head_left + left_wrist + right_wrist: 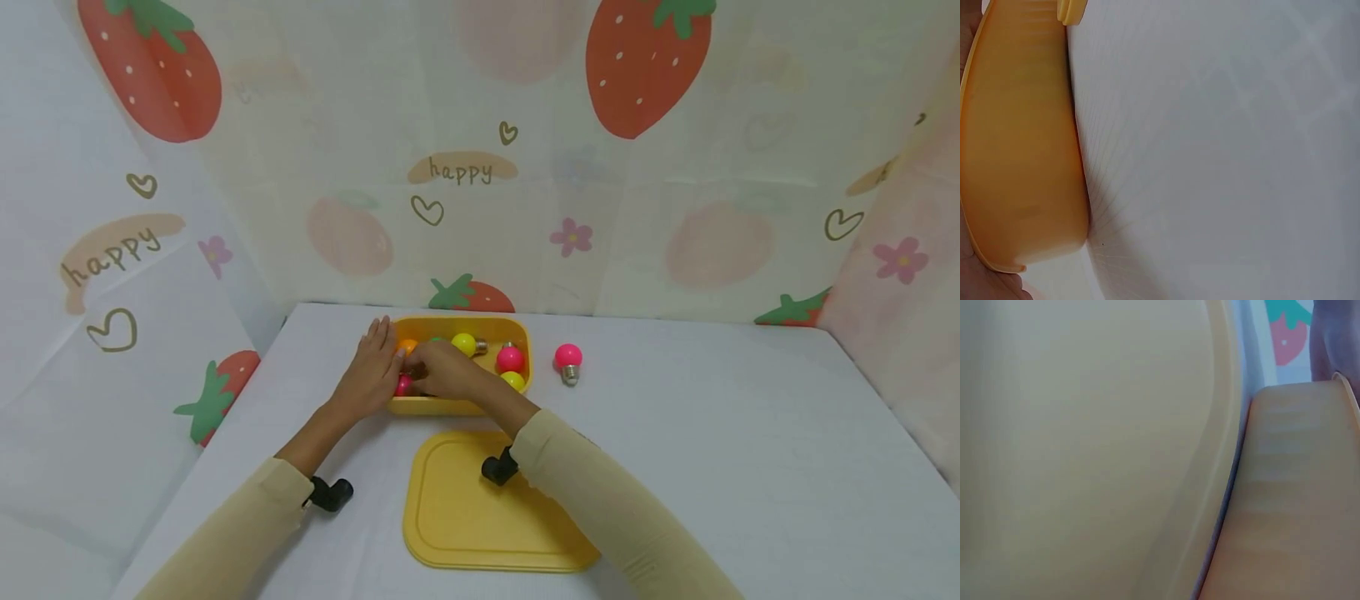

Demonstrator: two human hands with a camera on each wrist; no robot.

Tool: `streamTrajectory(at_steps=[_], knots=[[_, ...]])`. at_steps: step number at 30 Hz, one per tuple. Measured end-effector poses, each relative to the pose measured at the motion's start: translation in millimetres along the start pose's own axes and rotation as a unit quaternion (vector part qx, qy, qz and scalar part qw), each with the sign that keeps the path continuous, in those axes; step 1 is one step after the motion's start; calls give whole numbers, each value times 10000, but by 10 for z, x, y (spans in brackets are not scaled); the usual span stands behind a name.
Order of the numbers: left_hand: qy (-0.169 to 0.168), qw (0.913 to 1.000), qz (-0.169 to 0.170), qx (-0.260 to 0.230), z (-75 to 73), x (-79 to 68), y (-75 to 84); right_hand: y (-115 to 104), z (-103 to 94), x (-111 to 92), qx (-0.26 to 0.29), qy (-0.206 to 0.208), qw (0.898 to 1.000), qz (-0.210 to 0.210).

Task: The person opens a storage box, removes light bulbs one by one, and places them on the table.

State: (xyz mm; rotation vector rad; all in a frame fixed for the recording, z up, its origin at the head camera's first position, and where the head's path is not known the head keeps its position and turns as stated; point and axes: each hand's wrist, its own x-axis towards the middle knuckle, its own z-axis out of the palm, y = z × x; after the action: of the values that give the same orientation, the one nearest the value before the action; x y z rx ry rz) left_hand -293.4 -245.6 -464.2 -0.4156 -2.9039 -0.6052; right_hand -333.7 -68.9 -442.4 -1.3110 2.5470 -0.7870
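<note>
A yellow-orange plastic box (442, 407) holds several colored light bulbs. Along its left end rests my left hand (369, 372), fingers straight and thumb at the rim; in the left wrist view the box wall (1022, 144) hides most of that hand. My right hand (447, 371) reaches down into the left half of the box, fingers bent, beside a pink bulb (403, 385). Whether it grips a bulb is hidden. Around it lie an orange bulb (407, 345), a yellow bulb (463, 343), another pink bulb (511, 358) and a second yellow bulb (513, 381).
A loose pink bulb (568, 358) lies on the white table (720, 450), right of the box. In front of the box lies a flat yellow lid (465, 517), under my right forearm. Behind the table hangs a strawberry-print cloth (630, 183).
</note>
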Motion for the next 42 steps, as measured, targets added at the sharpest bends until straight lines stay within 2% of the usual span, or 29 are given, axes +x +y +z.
streamTrajectory(at_steps=[6,15,21,33,42], knots=[[-50,10000,-41,14,-2,-15,10,-16,-16,-20,-338,-200,9992,1],[-57,9999,-60,78,-8,-5,18,2,-30,-32,-27,-244,9993,299],[-74,9999,-79,117,1,6,4,20,-25,-33,252,-309,9986,351],[56,10000,-5,-23,18,6,-7,-1,-38,-32,313,-572,9953,714],[191,9997,129,44,8,-1,16,24,-55,-46,310,-661,9946,735]])
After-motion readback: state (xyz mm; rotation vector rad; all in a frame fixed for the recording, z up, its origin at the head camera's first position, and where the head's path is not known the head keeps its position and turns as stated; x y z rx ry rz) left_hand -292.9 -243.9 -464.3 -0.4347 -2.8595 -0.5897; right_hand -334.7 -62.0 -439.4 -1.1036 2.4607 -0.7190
